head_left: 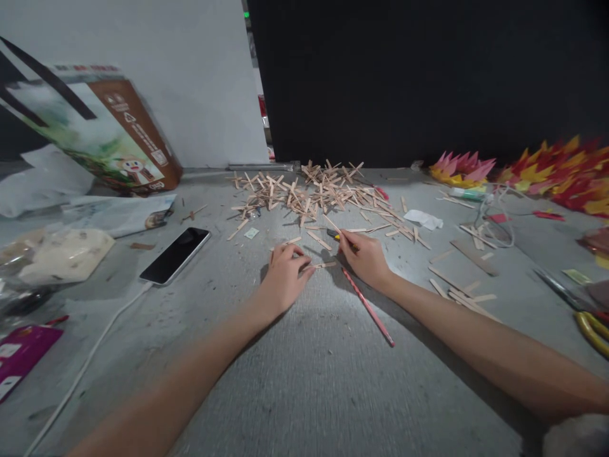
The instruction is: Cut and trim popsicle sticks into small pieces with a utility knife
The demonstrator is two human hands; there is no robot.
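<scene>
My left hand (284, 279) rests low over the grey table, its thumb and fingertips closed at the end of a short flat wooden stick (326, 264). In my right hand (366, 257) a thin wooden stick (332, 223) is pinched, slanting up and to the left. Partly hidden by the right fingers is a small black-and-yellow tool (333, 234), perhaps a cutter. A red patterned pencil (368, 308) lies just below the right hand. Beyond both hands spreads a heap of crossed wooden sticks (309, 193), with loose ones around it.
A phone (176, 255) with a white cable (95, 352) lies left, near a paper bag (128, 139) and plastic packets (66, 254). To the right are loose sticks (464, 298), crumpled tissue (423, 219), yellow-handled scissors (590, 327) and red-yellow paper pieces (561, 178). Dark and white panels stand behind.
</scene>
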